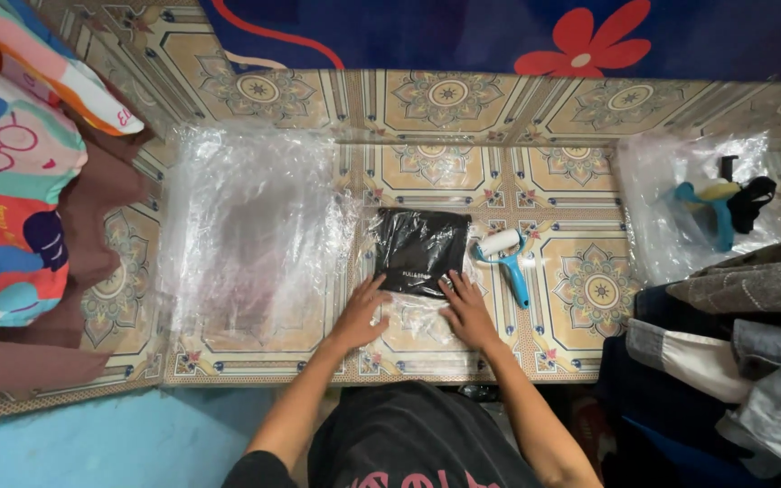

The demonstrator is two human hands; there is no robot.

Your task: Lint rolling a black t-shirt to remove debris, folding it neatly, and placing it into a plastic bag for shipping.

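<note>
The folded black garment (420,249) lies inside a clear plastic bag (409,312) at the middle of the patterned floor mat (589,108), its open end toward the near side — a position that leaves the loose plastic free for pressing flat. The left hand (361,314) rests spread, palm down, on that plastic at the garment's near-left corner; the right hand (465,310) lies likewise open at the near-right corner, fingertips touching the garment's edge. Neither hand grips anything. A blue-handled lint roller (505,256) lies just right of the garment; a stack of clear bags (246,235) sits to the left.
</note>
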